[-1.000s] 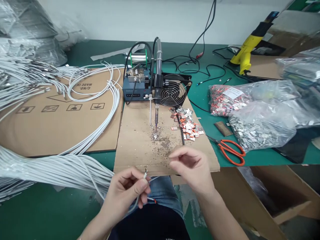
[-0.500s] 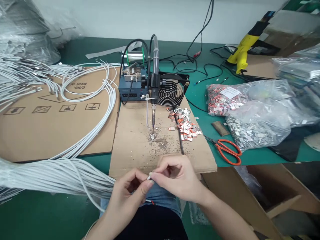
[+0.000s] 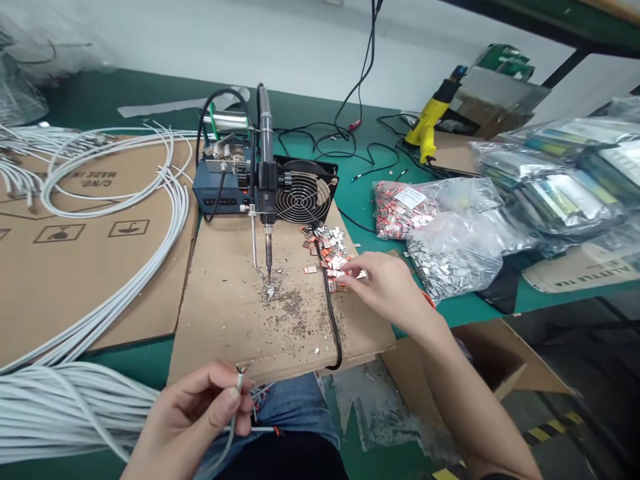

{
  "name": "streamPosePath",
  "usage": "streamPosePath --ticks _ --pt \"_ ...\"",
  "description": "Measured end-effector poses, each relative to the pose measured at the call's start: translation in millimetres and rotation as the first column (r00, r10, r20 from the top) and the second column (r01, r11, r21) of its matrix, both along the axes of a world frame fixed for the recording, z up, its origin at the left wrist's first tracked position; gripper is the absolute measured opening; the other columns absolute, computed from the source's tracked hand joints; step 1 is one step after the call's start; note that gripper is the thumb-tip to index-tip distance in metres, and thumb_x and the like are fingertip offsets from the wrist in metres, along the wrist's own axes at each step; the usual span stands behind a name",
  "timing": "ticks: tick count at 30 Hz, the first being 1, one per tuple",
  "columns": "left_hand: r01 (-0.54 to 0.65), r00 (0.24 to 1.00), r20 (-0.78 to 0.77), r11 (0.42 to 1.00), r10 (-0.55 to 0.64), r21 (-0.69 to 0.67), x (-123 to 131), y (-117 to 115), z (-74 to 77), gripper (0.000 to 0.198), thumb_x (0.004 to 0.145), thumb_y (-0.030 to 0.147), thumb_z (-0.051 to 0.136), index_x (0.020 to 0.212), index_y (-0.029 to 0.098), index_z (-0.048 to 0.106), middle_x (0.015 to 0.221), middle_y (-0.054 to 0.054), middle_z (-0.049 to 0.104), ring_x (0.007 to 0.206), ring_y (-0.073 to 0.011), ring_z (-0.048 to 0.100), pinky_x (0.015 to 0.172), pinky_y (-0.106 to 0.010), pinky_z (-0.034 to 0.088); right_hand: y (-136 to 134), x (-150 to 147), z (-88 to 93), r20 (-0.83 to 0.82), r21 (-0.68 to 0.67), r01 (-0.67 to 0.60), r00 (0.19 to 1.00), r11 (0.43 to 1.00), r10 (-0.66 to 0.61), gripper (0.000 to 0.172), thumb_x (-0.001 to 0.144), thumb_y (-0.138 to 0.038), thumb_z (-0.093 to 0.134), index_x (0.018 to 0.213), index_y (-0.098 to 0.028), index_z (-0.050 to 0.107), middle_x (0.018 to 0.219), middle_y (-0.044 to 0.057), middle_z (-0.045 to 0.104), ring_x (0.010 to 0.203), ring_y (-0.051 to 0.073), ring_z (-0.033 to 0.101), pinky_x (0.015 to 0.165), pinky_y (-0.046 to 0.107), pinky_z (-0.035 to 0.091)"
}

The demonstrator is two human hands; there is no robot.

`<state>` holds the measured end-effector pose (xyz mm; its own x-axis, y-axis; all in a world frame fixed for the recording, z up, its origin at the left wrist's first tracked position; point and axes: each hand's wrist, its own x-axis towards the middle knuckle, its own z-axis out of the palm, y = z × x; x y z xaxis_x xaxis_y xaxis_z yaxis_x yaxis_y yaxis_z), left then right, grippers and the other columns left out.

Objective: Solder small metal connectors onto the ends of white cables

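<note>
My left hand (image 3: 210, 407) pinches a white cable (image 3: 233, 427) between thumb and fingers, just in front of the cardboard's near edge. The cable's stripped end points up and shows thin dark wire tips. Over at the right, my right hand (image 3: 387, 290) reaches into a pile of small metal and orange connectors (image 3: 334, 245). Its thumb and forefinger are slightly apart at the pile's near side, with connectors visible around the tips. A soldering iron (image 3: 269, 247) hangs tip down in a stand, left of the pile, above scattered solder bits.
A blue soldering station (image 3: 225, 183) with a solder spool (image 3: 227, 121) and a black fan (image 3: 303, 193) stand behind. Bundled white cables (image 3: 65, 407) lie left. Bags of red connectors (image 3: 400, 207) and metal parts (image 3: 445, 260) sit right, beyond a black cord (image 3: 333, 320).
My right hand has left the cable end and moved forward and right to the connector pile. My left hand keeps the cable, its end now uncovered. The view has turned right.
</note>
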<state>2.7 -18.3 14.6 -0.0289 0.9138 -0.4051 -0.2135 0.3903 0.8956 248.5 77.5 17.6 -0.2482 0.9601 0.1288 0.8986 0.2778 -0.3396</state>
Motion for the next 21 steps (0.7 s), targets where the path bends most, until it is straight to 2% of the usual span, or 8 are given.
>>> streamPosePath --ticks 2,6,10,14,17,21 --pt "0.035 0.999 0.004 0.999 -0.034 -0.029 0.2 2.7 1.3 0.031 0.053 0.044 0.081 0.055 0.018 0.064 0.046 0.003 0.059 0.037 -0.0069 0.046 0.040 -0.018 0.036 13.1 1.9 -3.5 0.109 -0.070 -0.027 0.993 0.997 0.034 0.017 0.081 -0.031 0.056 0.078 -0.017 0.065 0.070 0.005 0.064 0.066 0.020 0.057 0.055 0.028 0.031" --pt "0.044 0.999 -0.007 0.995 -0.045 -0.088 -1.8 7.9 0.1 0.026 0.055 0.035 0.081 0.070 0.019 0.069 0.055 0.001 0.064 0.040 -0.0097 0.048 0.035 -0.019 0.036 26.8 -1.7 -7.0 0.145 -0.120 -0.083 0.984 0.989 0.100 0.013 0.078 -0.029 0.059 0.071 -0.018 0.061 0.068 0.006 0.063 0.063 0.020 0.056 0.052 0.027 0.027" --pt "0.120 0.992 -0.034 0.991 -0.123 -0.065 -11.4 15.4 -3.6 0.015 0.060 0.028 0.077 0.067 0.018 0.069 0.049 0.002 0.060 0.042 -0.0098 0.050 0.040 -0.018 0.042 28.5 -0.5 -1.1 0.140 -0.160 -0.154 0.974 0.975 0.177 0.015 0.079 -0.025 0.059 0.066 -0.019 0.058 0.063 0.003 0.062 0.061 0.017 0.055 0.052 0.026 0.028" --pt "0.205 0.974 -0.106 0.979 -0.202 0.013 -20.9 38.3 -4.8 0.011 0.064 0.027 0.072 0.066 0.017 0.069 0.046 0.004 0.055 0.037 -0.0079 0.046 0.035 -0.017 0.037 23.4 0.5 5.7 0.104 -0.158 -0.184 0.974 0.970 0.201 0.013 0.083 -0.026 0.055 0.074 -0.018 0.060 0.058 0.000 0.060 0.054 0.014 0.053 0.051 0.025 0.031" --pt "0.334 0.905 -0.276 0.943 -0.322 -0.005 -23.1 67.6 -2.7 0.011 0.067 0.025 0.068 0.069 0.014 0.070 0.040 0.005 0.051 0.034 -0.0074 0.043 0.033 -0.015 0.034 17.7 -4.1 7.1 -0.118 -0.208 -0.271 0.961 0.940 0.250 0.016 0.084 -0.032 0.056 0.075 -0.018 0.059 0.054 -0.002 0.056 0.048 0.011 0.048 0.047 0.023 0.032" --pt "0.418 0.858 -0.288 0.904 -0.426 -0.094 -18.3 101.6 1.1 0.011 0.069 0.022 0.065 0.063 0.013 0.067 0.038 0.006 0.047 0.032 -0.0059 0.039 0.032 -0.014 0.031 11.5 -22.0 0.7 -0.492 -0.345 -0.420 0.843 0.839 0.219 0.009 0.078 -0.023 0.060 0.071 -0.018 0.057 0.059 -0.002 0.057 0.051 0.009 0.052 0.047 0.020 0.040"
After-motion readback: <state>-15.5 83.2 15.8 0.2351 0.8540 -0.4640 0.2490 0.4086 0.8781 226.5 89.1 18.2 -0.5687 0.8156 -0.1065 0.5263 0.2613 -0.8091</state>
